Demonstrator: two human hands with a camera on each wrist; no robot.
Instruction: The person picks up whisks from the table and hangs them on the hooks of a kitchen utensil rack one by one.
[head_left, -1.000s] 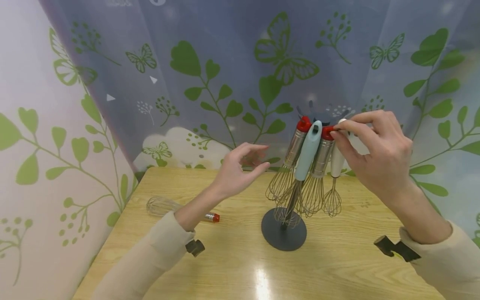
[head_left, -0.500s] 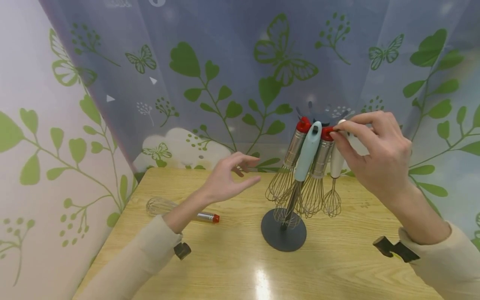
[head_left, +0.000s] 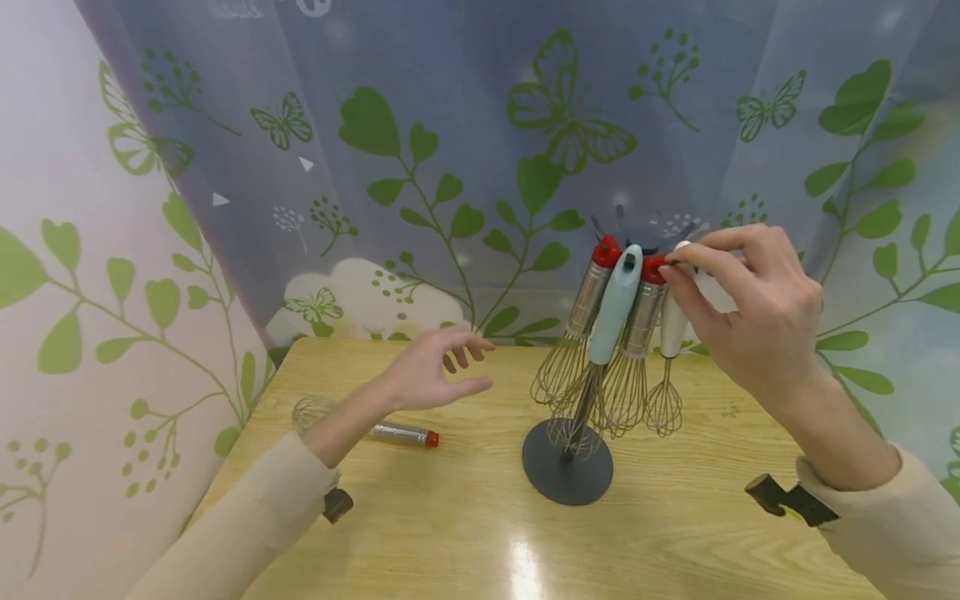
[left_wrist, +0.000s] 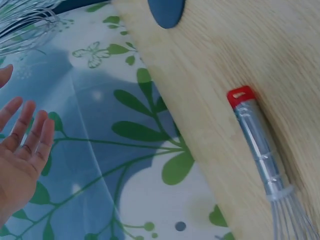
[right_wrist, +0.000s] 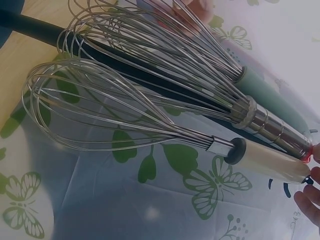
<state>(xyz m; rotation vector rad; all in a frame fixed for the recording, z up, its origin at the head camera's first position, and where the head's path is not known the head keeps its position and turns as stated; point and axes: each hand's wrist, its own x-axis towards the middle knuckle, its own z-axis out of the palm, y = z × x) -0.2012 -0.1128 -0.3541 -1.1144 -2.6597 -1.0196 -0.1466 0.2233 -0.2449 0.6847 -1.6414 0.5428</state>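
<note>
A black stand [head_left: 567,475] with a round base carries several hanging whisks. My right hand [head_left: 757,312] pinches with thumb and forefinger at the red top of a steel-handled whisk [head_left: 643,321]; only its fingertips show in the right wrist view. Beside that whisk hangs a cream-handled one [right_wrist: 275,162]. A pale blue-handled whisk [head_left: 615,308] and another red-topped steel whisk [head_left: 587,300] hang to the left. My left hand [head_left: 427,371] hovers empty left of the stand, fingers spread loosely. Beneath its forearm lies a red-ended whisk [left_wrist: 260,150], partly hidden in the head view.
The wooden table [head_left: 465,517] runs back to a curtain [head_left: 450,50] printed with green leaves and butterflies. A pale patterned wall [head_left: 60,167] rises on the left. Bare hook tips [head_left: 620,212] of the stand stick up behind the whisks.
My left hand has drawn away from the hanging whisks, moving left and toward me, fingers still loose. The right hand keeps its pinch at the red top, and the whisks hang as before.
</note>
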